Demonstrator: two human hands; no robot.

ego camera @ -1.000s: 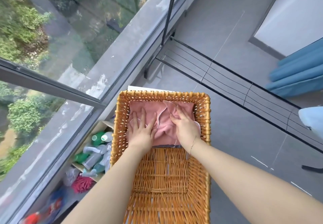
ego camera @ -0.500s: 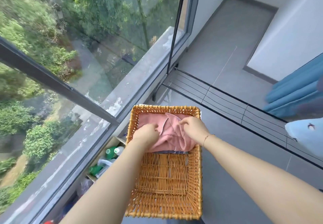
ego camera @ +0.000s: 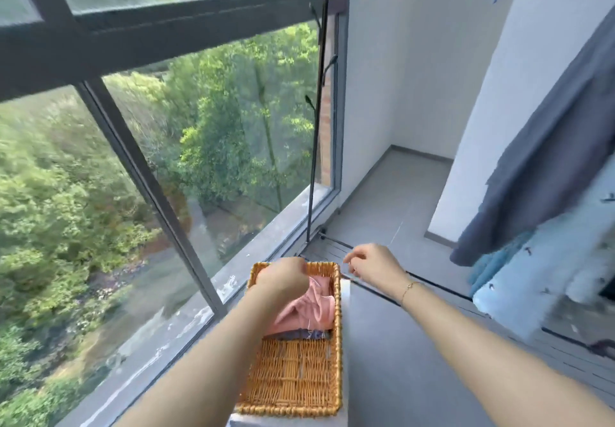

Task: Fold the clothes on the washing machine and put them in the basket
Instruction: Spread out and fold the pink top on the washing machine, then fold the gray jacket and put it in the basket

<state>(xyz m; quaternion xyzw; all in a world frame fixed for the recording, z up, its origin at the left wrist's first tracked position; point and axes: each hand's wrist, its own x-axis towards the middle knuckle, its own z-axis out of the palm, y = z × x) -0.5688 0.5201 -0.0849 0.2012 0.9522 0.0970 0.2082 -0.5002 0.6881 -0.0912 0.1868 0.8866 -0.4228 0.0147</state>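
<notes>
Wicker basket point(ego camera: 293, 376) sits by the window, pink garment point(ego camera: 316, 306) folded at its far end over something dark. Left hand point(ego camera: 283, 278) hovers over it, grip unclear; right hand point(ego camera: 374, 265) hangs loosely curled, empty. Risk: a snagged finger drags the fold open.

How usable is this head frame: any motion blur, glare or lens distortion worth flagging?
Head view: daylight through the window, no harsh glare; trees outside and the hanging blue cloth at right are smeared by motion; window frame lines bow from the wide-angle lens; wicker basket, pink garment, left hand and right hand stay fairly sharp.
</notes>
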